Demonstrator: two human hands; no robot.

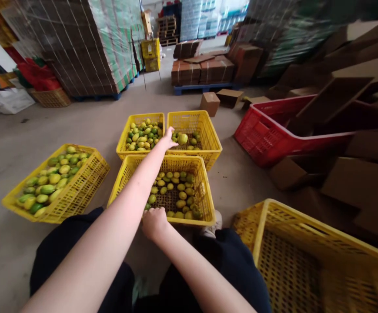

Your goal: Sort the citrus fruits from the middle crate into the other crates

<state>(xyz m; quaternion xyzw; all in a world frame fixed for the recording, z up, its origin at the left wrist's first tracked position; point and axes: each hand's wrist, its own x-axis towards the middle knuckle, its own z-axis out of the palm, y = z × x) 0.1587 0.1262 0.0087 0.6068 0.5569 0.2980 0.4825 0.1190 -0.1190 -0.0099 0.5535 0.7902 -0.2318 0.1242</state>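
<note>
Left hand (168, 140) outstretched, right hand (155, 223) on crate (209, 191)

Green and yellow fruit (54, 178), mottled where the two shades mix, shows against bright yellow latticed crates (83, 188); a red crate (263, 135) carries a paler rim, with brown cardboard (355, 182), dark navy trousers (237, 269), grey floor (87, 126) and a blue pallet (205, 88) adding muted tones.

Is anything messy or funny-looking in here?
Yes, on the right: loose cardboard is heaped in and around the red crate. It looks messy because the pieces lie at all angles.
</note>
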